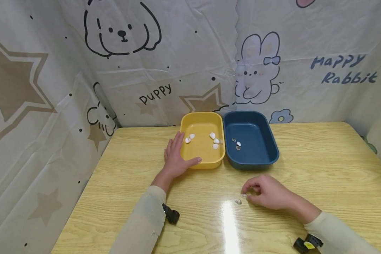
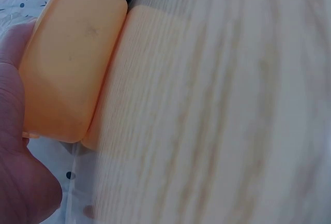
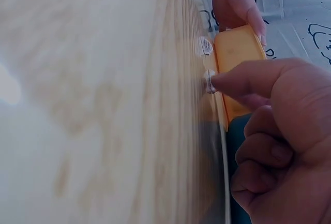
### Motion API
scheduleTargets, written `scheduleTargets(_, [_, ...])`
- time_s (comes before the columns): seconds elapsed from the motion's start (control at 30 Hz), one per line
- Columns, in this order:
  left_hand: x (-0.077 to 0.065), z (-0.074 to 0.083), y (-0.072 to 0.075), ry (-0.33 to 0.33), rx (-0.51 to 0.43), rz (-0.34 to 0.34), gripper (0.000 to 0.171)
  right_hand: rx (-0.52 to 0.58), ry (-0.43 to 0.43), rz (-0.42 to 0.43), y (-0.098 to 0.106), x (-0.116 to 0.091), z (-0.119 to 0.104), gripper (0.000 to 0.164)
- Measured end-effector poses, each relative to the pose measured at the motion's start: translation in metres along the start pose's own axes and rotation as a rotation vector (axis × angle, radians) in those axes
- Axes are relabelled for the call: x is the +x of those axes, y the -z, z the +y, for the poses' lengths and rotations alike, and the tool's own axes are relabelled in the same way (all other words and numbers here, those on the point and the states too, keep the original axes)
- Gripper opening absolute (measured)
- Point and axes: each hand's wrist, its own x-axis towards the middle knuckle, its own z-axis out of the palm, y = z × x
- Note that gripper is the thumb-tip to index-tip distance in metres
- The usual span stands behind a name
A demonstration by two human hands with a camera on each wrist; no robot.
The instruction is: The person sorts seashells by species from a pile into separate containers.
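Note:
My right hand (image 1: 270, 192) pinches a small pale seashell (image 1: 244, 195) between thumb and index finger, low over the table in front of the bins. A second seashell (image 1: 239, 201) lies just beside it. In the right wrist view, the index fingertip meets the ridged seashell (image 3: 209, 81), the other fingers curled in. My left hand (image 1: 176, 158) rests on the near left corner of the yellow bin (image 1: 201, 164), fingers stretched along its left side and thumb over the front rim. The left wrist view shows that hand (image 2: 20, 125) against the bin's outer wall.
Several white shells (image 1: 216, 141) lie inside the yellow bin. Against its right side stands a dark blue bin (image 1: 252, 166) with a few small shells (image 1: 238, 144). Both bins stand at the table's (image 1: 320, 169) back edge, before a printed cloth (image 1: 193, 53).

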Motion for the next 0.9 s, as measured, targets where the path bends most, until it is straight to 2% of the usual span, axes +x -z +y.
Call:
scheduleTargets(0.33, [0.0005,-0.0007,-0.0002,-0.015,0.009,0.002,0.115,-0.129,-0.014,0.044,-0.0020,0.0002,0.0021,0.011])
scheduleTargets(0.6, [0.0002,-0.0010,0.0000,-0.019,0.005,0.004,0.114,-0.236,-0.011,0.103,-0.0052,0.0015,0.0017,0.019])
scheduleTargets(0.9, [0.0004,-0.0006,0.0001,-0.017,0.014,0.002,0.115,-0.140,0.020,-0.020,-0.0001,0.0026,0.0045,0.026])
